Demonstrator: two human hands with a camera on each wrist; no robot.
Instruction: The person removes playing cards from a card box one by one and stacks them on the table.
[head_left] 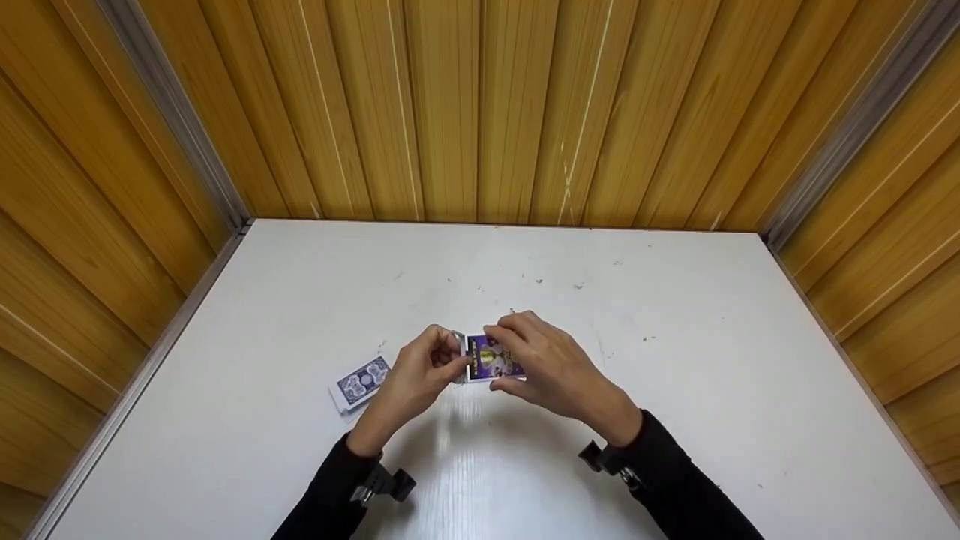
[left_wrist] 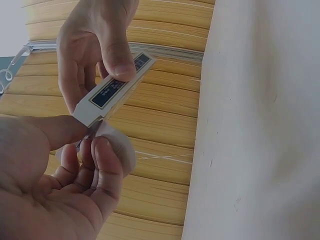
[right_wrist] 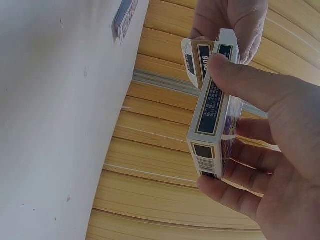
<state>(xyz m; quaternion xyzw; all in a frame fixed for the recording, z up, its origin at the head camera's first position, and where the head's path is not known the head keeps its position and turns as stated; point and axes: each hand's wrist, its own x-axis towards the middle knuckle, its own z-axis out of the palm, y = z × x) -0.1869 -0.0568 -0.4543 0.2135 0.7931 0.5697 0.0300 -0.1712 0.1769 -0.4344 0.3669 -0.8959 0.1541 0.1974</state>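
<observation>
White table (head_left: 675, 360) below both hands. Right hand (head_left: 551, 367) grips the light, stiff card box (head_left: 491, 358) by its sides; left hand (head_left: 420, 375) pinches its bendy flap (right_wrist: 192, 60). Loose cards (head_left: 360, 382) lie beside the left hand.

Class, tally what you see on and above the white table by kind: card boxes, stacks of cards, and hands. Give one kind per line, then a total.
Card box: 1, held above the table by both hands, its flap open
Stack of cards: 1, blue-backed, lying on the table
Hands: 2, left hand and right hand
Total: 4
</observation>
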